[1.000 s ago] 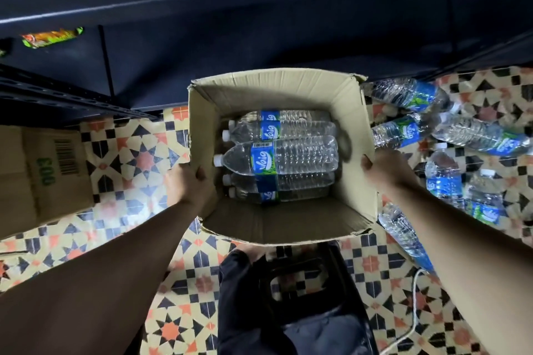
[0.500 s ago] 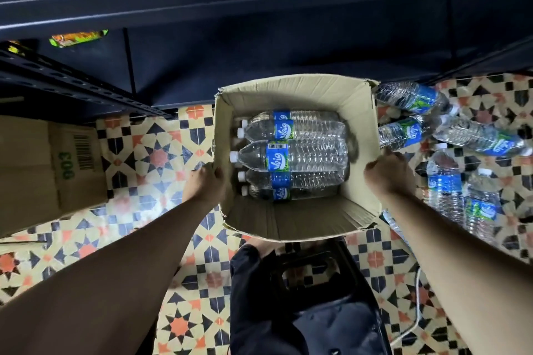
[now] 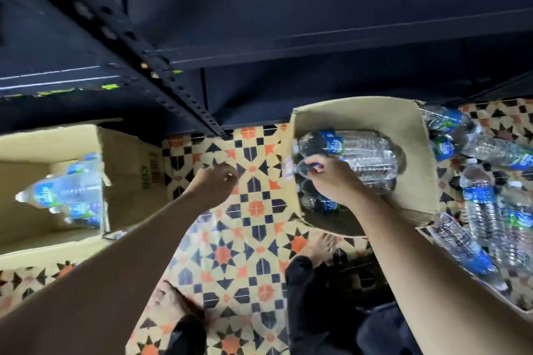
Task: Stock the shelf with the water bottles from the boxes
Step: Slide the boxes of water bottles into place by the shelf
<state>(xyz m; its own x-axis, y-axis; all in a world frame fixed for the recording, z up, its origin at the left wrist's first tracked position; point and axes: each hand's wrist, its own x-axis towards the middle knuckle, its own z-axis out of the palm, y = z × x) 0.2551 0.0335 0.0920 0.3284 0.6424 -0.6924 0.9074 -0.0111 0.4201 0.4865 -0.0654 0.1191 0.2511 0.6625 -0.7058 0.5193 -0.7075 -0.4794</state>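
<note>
Cardboard box, R (image 3: 357, 115): open top, sits on the tiled floor (image 3: 253, 210) at the floor's far edge, back wall up against the base of the dark metal shelf (image 3: 288, 46). Water bottles (image 3: 360, 141) lie on their sides inside, stacked, blue/green labels, cap ends twd the box's L wall.

R hand (image 3: 331, 179): reaches into the R box from the near side, fingers wrapped round the neck end of one bottle (image 3: 375, 167) in the stack. That bottle is inside the box, resting on the others.

L hand (image 3: 215, 181): over bare floor betw. the two boxes, apart from both. Fingers loosely curled, nothing seen in it. Motion blur, so finer detail n/a.

Second box, L (image 3: 129, 158): also open, on the floor nr the shelf's perforated upright (image 3: 173, 89). Holds a few more bottles (image 3: 66, 190), on their sides, blurred.

Loose bottles (image 3: 484, 210): scattered on the floor just R of the R box, approx. 7–8, some lying, a couple look upright.

Shelf boards visible above the boxes are dark; no bottles seen on them in this view.

Person's bare foot (image 3: 320, 245) on the floor just near side of the R box, dark trouser leg (image 3: 305, 297) below it.
</note>
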